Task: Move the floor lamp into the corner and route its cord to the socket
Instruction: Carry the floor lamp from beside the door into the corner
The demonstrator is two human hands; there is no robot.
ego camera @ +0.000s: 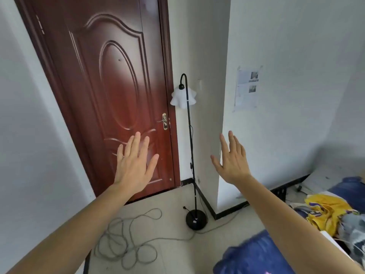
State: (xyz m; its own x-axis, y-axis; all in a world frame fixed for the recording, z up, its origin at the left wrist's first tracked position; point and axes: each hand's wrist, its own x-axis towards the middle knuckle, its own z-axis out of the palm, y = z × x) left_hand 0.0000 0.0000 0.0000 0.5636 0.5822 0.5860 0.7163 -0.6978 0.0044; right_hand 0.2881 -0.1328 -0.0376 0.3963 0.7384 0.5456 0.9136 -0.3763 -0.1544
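Floor lamp [191, 147] in corner right of door [110, 91]; cord [126, 242] coiled left of base.

I can't read any text from here. The paper sheet [246, 89] taped to the white wall [296, 56] carries print and small pictures, all too blurred to make out.

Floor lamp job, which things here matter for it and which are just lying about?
Part of the job: floor lamp, its black plug, the grey cord coiled on the floor.

Lying about: yellow cloth, blue fabric, paper taped on the wall.
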